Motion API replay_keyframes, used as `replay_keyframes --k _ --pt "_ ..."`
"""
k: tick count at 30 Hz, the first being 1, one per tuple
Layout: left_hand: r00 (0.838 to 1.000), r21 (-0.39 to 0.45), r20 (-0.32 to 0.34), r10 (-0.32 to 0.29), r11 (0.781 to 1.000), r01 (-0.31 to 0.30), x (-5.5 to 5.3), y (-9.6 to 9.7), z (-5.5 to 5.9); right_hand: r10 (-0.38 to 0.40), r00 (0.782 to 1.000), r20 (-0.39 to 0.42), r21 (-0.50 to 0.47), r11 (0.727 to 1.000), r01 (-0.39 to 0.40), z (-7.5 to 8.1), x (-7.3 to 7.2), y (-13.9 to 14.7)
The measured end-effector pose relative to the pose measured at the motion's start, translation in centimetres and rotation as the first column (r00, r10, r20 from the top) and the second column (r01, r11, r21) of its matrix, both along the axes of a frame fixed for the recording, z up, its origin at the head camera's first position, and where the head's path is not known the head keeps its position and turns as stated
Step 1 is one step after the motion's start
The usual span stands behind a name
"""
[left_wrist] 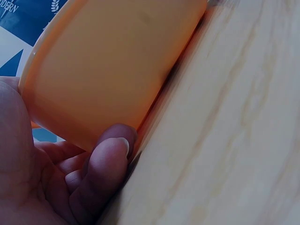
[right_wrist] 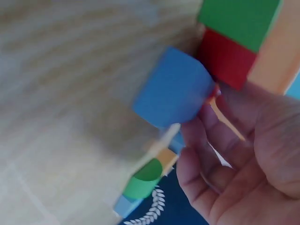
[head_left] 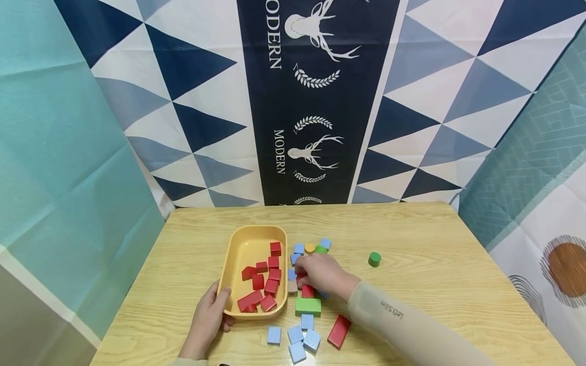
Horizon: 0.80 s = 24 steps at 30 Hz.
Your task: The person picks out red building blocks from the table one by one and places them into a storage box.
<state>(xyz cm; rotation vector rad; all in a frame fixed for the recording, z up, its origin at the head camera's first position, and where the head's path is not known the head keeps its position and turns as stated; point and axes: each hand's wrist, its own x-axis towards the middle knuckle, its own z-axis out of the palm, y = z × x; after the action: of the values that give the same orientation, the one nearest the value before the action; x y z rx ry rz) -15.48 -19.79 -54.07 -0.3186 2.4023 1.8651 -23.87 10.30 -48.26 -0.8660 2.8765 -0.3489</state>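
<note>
My left hand [head_left: 208, 315] grips the near left corner of a yellow plastic tray [head_left: 229, 262], its thumb over the rim and its fingers outside, low against the wall [left_wrist: 103, 84]. Several red blocks [head_left: 251, 300] lie in the tray, mostly toward its right side. To the right of the tray, my right hand [head_left: 322, 274] reaches down among loose blocks. Its fingers pinch a small red block [head_left: 300, 277], mostly hidden by the hand. Close to those fingers are a blue block [right_wrist: 171, 89], another red block [right_wrist: 227, 58] and a green block [right_wrist: 241, 21].
Light blue blocks [head_left: 296, 351] and a long red block [head_left: 339, 331] lie at the near side of the wooden table [head_left: 412, 234]. A green cylinder [head_left: 374, 259] stands apart at right. Beyond my right hand are an orange round piece [head_left: 310, 248] and more blue blocks [head_left: 325, 243].
</note>
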Motion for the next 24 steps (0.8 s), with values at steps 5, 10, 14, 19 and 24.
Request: replay_keyframes --k 5,10,14,19,24 --pt "1.000 0.002 -0.001 0.007 1.000 -0.007 0.0 0.0 0.1 0.044 0.999 0.007 0.077 0.996 -0.044 0.6 -0.2 0.2" --pt "1.000 0.002 -0.005 0.002 1.000 -0.002 0.1 -0.1 0.3 -0.033 0.999 -0.021 -0.112 0.993 0.030 1.8 -0.2 0.3" --pt "1.000 -0.002 -0.007 0.010 1.000 -0.010 0.1 -0.3 0.4 -0.054 0.998 -0.032 -0.328 0.944 0.040 3.5 0.5 -1.7" --pt "1.000 0.006 -0.016 0.017 1.000 -0.017 0.1 -0.3 0.5 0.072 0.997 -0.026 -0.306 0.949 -0.077 3.8 1.8 -6.0" --pt "1.000 0.037 -0.021 0.006 0.999 -0.005 0.3 0.1 0.2 0.166 0.986 -0.035 -0.193 0.966 -0.169 1.3 2.2 -9.4"
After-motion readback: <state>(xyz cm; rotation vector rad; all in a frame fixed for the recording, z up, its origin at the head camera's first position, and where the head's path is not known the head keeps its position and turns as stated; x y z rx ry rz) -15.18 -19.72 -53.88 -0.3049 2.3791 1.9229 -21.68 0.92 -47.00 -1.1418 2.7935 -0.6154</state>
